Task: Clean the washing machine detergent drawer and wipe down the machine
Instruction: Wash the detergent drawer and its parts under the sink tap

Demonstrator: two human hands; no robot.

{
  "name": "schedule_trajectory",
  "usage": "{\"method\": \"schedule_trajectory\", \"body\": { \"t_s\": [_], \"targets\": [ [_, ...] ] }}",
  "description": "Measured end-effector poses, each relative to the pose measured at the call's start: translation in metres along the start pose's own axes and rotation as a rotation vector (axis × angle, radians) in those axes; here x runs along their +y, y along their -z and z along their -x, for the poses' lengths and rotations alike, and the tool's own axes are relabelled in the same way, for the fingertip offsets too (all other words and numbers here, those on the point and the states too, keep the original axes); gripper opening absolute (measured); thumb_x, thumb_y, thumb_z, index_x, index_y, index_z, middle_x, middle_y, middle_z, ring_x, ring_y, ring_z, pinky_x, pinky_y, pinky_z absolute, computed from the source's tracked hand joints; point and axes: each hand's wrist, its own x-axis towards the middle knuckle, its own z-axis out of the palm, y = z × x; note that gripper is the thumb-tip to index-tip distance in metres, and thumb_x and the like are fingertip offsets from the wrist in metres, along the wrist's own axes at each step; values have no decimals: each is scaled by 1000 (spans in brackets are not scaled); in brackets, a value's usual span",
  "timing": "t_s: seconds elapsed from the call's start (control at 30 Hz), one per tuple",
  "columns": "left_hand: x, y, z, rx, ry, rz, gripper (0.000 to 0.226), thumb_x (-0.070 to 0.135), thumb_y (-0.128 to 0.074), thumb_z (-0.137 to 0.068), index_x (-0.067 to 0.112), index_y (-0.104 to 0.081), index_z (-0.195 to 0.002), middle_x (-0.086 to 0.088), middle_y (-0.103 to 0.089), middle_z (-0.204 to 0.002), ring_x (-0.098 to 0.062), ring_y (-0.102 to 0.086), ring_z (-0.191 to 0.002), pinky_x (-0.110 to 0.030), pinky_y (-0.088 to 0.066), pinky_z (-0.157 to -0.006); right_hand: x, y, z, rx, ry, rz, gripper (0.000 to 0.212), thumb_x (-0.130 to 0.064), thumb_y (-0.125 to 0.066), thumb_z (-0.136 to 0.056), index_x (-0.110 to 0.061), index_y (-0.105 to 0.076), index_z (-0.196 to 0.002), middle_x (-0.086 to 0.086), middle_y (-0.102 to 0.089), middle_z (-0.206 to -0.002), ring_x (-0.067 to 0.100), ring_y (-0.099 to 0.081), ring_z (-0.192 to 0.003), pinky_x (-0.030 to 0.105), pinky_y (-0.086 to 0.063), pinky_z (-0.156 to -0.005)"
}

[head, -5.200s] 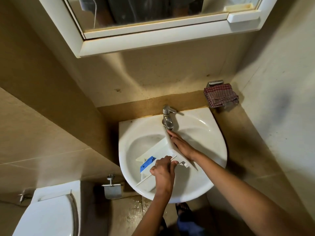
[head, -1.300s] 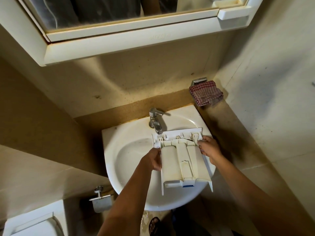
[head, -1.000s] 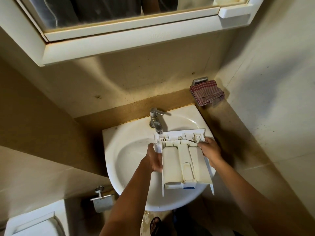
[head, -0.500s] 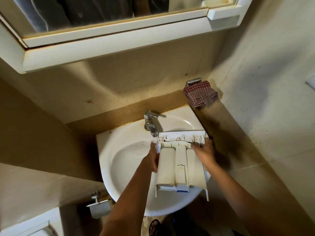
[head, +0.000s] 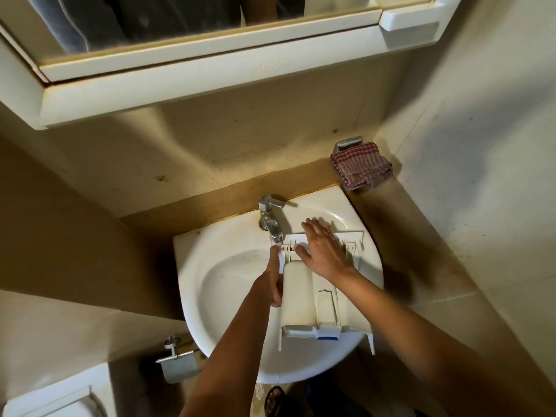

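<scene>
The right hand [head: 323, 252] lies flat, fingers spread, on the far end of the drawer [head: 301, 296]. The left hand [head: 274, 285] grips the drawer's left edge. The drawer is held bottom-up over the white sink [head: 192, 266], just near of the tap [head: 270, 221]. A checked cloth [head: 361, 168] hangs far right on the beige wall [head: 481, 145], and a mirror cabinet [head: 210, 73] is mounted above.
</scene>
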Motion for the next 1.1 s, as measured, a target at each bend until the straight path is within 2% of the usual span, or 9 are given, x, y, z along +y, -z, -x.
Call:
{"method": "schedule_trajectory", "body": {
  "t_s": [0.13,0.27,0.37,0.5,0.63,0.73,0.9,1.03,1.1],
  "targets": [
    [-3,-3,8,117,71,-92,109,97,-25,-64,8,-70,-109,-16,-72,-91,-26,-68,-83,-30,-54,-74,-5,-3,-31,-104,-100,-92,34,-39,-58,-90,-12,-66,-110,8,-69,-111,25,-62,-105,33,-49,-86],
    [-10,-1,5,170,99,-83,108,93,-13,-71,8,-68,-109,-16,-71,-93,-26,-67,-89,-31,-54,-73,-6,-8,-51,-241,-190,-206,33,-45,-71,-78,-13,-67,-75,3,-69,-76,20,-65,-77,28,-43,-64],
    [-15,4,6,139,128,-16,103,89,-16,-75,8,-68,-110,-17,-72,-94,-30,-67,-90,-34,-54,-74,-9,-12,-56,-332,-163,-235,35,-46,-78,-71,-13,-67,-76,-1,-68,-76,14,-64,-77,28,-45,-67],
    [-21,7,8,94,154,8,85,81,-27,-79,8,-67,-97,-15,-70,-74,-27,-68,-62,-29,-54,-62,-17,-24,-61,-370,-147,-238,31,-35,-82,-63,-13,-69,-80,-1,-71,-79,17,-67,-79,29,-51,-73],
    [-24,12,12,39,141,9,83,75,-23,-87,4,-66,-89,-15,-67,-68,-27,-65,-59,-28,-52,-57,-13,-29,-58,-389,-15,-231,16,-28,-76,-77,-15,-77,-87,-1,-73,-80,9,-62,-70,24,-44,-67],
    [-20,16,12,53,129,18,70,63,-28,-94,4,-63,-81,-13,-63,-58,-24,-61,-47,-25,-51,-48,-10,-33,-54,-378,24,-248,19,-9,-60,-86,-13,-77,-93,2,-74,-98,13,-67,-91,26,-49,-84],
    [-36,24,-6,92,187,-14,112,96,-36,-57,6,-68,-116,-19,-69,-97,-33,-68,-84,-43,-53,-88,-11,-45,-55,-403,-53,-364,18,-27,-77,-77,-11,-73,-83,2,-73,-83,17,-68,-84,29,-49,-80],
    [-30,17,23,42,74,124,84,80,-28,-85,6,-66,-98,-15,-69,-72,-27,-68,-58,-31,-56,-56,-12,-47,-54,-388,-59,-476,18,-23,-77,-79,-8,-75,-88,7,-74,-87,19,-69,-86,28,-50,-81],
    [-35,20,26,44,3,120,76,74,-31,-90,8,-67,-100,-15,-70,-80,-27,-69,-63,-33,-56,-59,-11,-42,-53,-480,-51,-503,7,-18,-68,-87,-16,-75,-86,10,-73,-98,21,-67,-97,28,-47,-87]
  ]
}}
